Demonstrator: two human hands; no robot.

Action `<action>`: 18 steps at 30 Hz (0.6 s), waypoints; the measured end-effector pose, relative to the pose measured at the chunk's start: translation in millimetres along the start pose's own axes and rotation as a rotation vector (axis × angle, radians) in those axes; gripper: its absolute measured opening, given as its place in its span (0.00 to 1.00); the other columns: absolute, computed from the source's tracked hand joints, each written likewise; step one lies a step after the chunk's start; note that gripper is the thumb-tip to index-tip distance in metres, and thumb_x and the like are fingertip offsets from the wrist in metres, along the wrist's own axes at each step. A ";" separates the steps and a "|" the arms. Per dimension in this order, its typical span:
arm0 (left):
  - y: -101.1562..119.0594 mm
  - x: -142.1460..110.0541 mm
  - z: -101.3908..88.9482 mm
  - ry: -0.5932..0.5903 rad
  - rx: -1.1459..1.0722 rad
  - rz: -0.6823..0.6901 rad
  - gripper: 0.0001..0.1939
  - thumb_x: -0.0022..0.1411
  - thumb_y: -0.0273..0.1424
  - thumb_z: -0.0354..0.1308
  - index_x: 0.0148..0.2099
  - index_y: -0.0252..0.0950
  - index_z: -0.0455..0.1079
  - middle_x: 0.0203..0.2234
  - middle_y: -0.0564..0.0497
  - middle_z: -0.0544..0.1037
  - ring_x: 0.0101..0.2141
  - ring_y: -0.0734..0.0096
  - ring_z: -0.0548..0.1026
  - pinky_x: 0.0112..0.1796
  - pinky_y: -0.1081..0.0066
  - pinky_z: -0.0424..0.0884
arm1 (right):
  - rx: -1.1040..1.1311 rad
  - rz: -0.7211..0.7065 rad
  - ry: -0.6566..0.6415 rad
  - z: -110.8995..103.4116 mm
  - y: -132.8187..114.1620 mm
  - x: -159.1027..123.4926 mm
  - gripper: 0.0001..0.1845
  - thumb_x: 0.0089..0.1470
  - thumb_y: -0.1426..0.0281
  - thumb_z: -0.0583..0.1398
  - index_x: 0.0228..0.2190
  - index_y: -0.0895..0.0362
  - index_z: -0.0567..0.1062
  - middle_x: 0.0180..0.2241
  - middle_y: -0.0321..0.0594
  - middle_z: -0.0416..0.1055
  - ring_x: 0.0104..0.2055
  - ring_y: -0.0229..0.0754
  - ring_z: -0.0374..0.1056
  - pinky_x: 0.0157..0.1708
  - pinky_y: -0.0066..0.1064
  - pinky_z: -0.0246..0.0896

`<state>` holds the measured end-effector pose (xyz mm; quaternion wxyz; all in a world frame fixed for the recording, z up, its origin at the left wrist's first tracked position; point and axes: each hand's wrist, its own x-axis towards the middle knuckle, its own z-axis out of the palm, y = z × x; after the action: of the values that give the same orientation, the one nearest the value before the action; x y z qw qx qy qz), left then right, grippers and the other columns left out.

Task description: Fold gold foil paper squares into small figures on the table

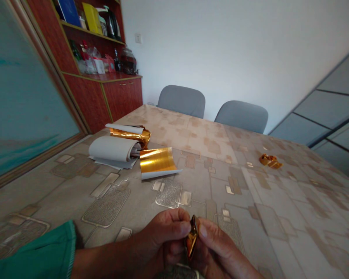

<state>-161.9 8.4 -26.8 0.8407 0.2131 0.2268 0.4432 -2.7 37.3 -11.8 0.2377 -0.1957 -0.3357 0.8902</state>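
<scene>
Near the bottom centre, a small folded piece of gold foil paper (191, 239) is pinched between both my hands, its pointed ends up and down and a narrow opening facing me. My left hand (165, 232) grips its left side with thumb and fingers. On its right side my right hand (218, 246) presses with the thumb, the other fingers partly hidden behind. Beyond them on the table lies a curled sheet of gold foil paper (157, 161), white on its underside. Left of it sits a curled stack of white-backed sheets (113, 149), with a crumpled gold sheet (128, 133) behind.
A patterned cloth covers the table (197, 186). A folded gold piece (270, 161) lies at the right. Two grey chairs (182, 100) stand along the far edge, before a white wall. A red-brown cabinet (119, 95) with bottles and a large jar (128, 61) is at back left.
</scene>
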 end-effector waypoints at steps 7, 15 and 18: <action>1.9 -3.4 6.1 0.120 0.064 -0.007 0.22 0.51 0.42 0.74 0.36 0.36 0.67 0.21 0.58 0.69 0.19 0.82 0.60 0.20 0.80 0.52 | -0.012 -0.089 -0.016 2.8 0.4 0.9 0.23 0.61 0.52 0.61 0.26 0.58 0.79 0.27 0.42 0.74 0.35 0.46 0.72 0.43 0.38 0.65; -0.9 -1.5 10.2 0.259 0.213 -0.018 0.24 0.48 0.47 0.72 0.32 0.37 0.66 0.18 0.58 0.68 0.17 0.82 0.57 0.17 0.80 0.50 | -0.046 -0.050 -0.076 13.3 -4.5 3.2 0.21 0.61 0.53 0.61 0.29 0.58 0.80 0.29 0.43 0.75 0.37 0.46 0.71 0.44 0.37 0.64; 0.5 -2.2 9.4 0.228 0.149 -0.008 0.22 0.50 0.45 0.72 0.34 0.36 0.67 0.20 0.58 0.68 0.18 0.81 0.58 0.19 0.79 0.52 | -0.030 -0.062 -0.048 7.2 -1.1 0.7 0.20 0.63 0.56 0.59 0.31 0.58 0.81 0.29 0.43 0.76 0.38 0.45 0.72 0.45 0.37 0.64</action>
<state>-158.0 5.4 -18.5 0.7930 0.2222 0.3541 0.4432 -6.6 34.8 -6.1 0.2540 -0.1672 -0.3605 0.8818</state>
